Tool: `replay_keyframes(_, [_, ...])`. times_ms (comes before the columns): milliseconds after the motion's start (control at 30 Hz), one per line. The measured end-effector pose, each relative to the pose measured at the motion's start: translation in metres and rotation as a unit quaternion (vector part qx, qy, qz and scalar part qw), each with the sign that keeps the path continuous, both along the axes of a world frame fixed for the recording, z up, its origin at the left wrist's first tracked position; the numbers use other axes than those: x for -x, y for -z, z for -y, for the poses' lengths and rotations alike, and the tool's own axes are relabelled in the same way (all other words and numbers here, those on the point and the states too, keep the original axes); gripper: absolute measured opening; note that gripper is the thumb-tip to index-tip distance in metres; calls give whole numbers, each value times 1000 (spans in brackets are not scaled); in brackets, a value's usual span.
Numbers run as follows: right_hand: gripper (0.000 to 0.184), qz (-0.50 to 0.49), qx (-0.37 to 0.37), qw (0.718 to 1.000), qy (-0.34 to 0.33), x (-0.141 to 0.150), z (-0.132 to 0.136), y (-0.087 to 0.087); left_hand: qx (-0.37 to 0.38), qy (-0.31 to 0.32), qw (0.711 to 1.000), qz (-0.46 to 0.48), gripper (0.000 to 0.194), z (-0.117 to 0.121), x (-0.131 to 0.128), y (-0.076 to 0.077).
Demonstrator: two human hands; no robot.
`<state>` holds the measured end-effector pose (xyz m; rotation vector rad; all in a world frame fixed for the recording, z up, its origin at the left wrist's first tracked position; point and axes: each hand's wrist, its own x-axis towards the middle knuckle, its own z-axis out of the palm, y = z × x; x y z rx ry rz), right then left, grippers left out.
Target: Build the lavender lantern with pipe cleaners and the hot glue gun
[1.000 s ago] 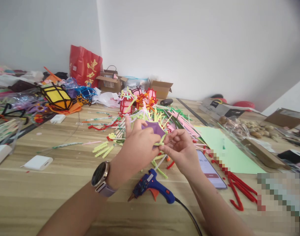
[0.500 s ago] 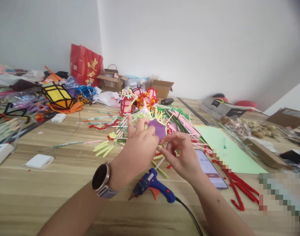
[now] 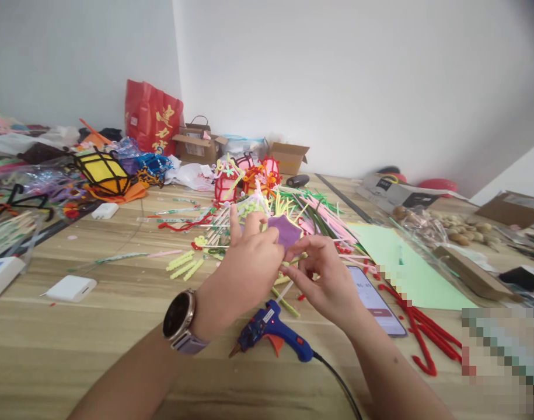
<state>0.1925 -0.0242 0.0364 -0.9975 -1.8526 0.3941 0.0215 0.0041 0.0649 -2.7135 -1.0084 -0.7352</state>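
The purple piece (image 3: 284, 231), edged in pale yellow, is held up between the two hands, over the near side of the heap of craft stems. The left hand (image 3: 253, 262) grips it from the left, most fingers curled in on it and one raised apart; the thumb is hidden. The right hand (image 3: 325, 274) is at its near right edge, thumb and forefinger drawn close together; whether they pinch anything between them I cannot tell. A watch (image 3: 178, 315) sits on the left wrist.

Nearer, below the hands, the blue glue gun (image 3: 271, 329) lies on the wooden table (image 3: 118, 344) with its nozzle pointing left and its cord running off to the near right. Right of the right hand lies a phone (image 3: 376, 300), with red fuzzy stems (image 3: 428, 335) beyond it and a pale green sheet (image 3: 415, 274) farther off. To the left are short yellow-green twists (image 3: 179, 262) and, farther left, a white charger (image 3: 71, 288). Past the hands, pink stems (image 3: 325, 219) fan out to the right. Red-framed lanterns (image 3: 226, 186) stand behind the heap, and a red bag (image 3: 150, 114) stands at the far left by the wall
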Motion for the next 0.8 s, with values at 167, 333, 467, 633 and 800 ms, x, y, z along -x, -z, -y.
replay_keyframes(167, [27, -13, 26, 1000, -6, 0, 1, -1, -5, 3, 1000, 2, 15, 0, 0, 0])
replay_keyframes(333, [29, -48, 55, 997, -15, 3, 0, -1, -7, 8, 1000, 5, 16, -1, -1, 2])
replay_keyframes(467, [32, -88, 90, 992, -26, 3, -2, 0, -13, 6, 1000, -1, 16, -3, -1, 4])
replay_keyframes(633, [40, -178, 143, 968, -101, -5, -7, -2, -9, -7, 1000, -6, 14, -7, 6, 3])
replay_keyframes(800, [39, -301, 195, 904, -231, -9, -11, -4, -10, -8, 1000, -5, 11, -7, 12, -1])
